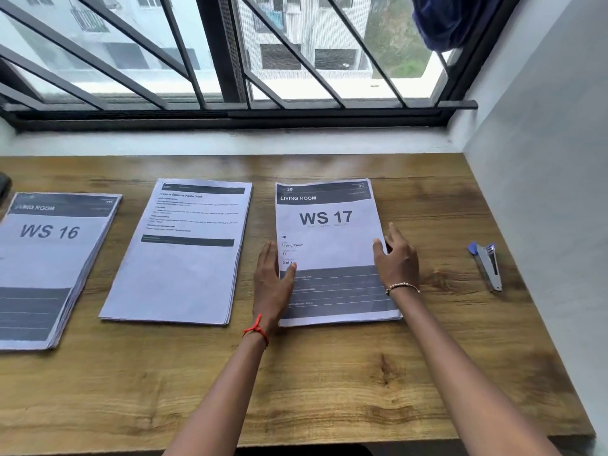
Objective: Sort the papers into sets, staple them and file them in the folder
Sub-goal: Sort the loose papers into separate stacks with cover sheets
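Observation:
Three paper piles lie on the wooden desk [329, 383]. The right pile [325, 225] is headed "WS 17". My left hand [273, 284] presses against its left edge with straight fingers and the thumb on the sheet. My right hand [396, 258] rests flat on its right edge. A middle pile [184, 258] shows a text page. The left pile [49, 258], headed "WS 16", is thick and cut off by the frame. A blue and silver stapler [487, 263] lies to the right of my right hand, apart from it. No folder is in view.
A grey wall [543, 192] bounds the desk on the right. A white sill and a barred window [230, 60] run along the back. A dark object [4, 187] shows at the far left edge. Bare wood lies in front of the piles.

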`<state>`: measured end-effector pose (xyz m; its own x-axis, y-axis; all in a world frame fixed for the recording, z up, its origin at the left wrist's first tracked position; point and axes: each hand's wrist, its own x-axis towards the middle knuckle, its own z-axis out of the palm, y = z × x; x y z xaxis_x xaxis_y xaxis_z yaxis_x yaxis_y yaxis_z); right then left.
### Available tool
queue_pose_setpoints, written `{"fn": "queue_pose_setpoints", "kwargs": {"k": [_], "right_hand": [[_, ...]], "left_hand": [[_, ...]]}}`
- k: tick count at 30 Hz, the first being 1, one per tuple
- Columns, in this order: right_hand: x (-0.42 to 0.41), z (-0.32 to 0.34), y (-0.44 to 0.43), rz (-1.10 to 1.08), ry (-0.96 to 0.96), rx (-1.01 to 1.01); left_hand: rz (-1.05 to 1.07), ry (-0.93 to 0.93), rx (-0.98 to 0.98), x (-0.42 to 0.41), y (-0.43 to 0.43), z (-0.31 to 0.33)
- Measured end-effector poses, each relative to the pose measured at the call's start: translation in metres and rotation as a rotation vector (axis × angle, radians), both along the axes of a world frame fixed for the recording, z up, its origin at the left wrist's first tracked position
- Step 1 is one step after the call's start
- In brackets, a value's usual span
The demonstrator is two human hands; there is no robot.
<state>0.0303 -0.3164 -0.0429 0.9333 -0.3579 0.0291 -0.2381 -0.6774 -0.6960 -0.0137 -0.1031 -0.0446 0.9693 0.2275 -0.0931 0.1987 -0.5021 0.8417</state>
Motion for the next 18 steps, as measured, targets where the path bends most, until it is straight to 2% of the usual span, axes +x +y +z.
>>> {"fn": "queue_pose_setpoints", "kwargs": {"k": [3, 7, 18], "right_hand": [[0.016, 0.006, 0.002, 0.003, -0.043, -0.021], [0.042, 0.007, 0.006, 0.034, 0.032, -0.086], [0.060, 0.005, 0.017, -0.096, 0.060, -0.070]], "left_hand": [[0.067, -0.065, 0.030, 0.011, 0.005, 0.000], [0.203, -0.038, 0.030, 0.035, 0.010, 0.004], [0.212, -0.003, -0.003, 0.055, 0.009, 0.008]]}}
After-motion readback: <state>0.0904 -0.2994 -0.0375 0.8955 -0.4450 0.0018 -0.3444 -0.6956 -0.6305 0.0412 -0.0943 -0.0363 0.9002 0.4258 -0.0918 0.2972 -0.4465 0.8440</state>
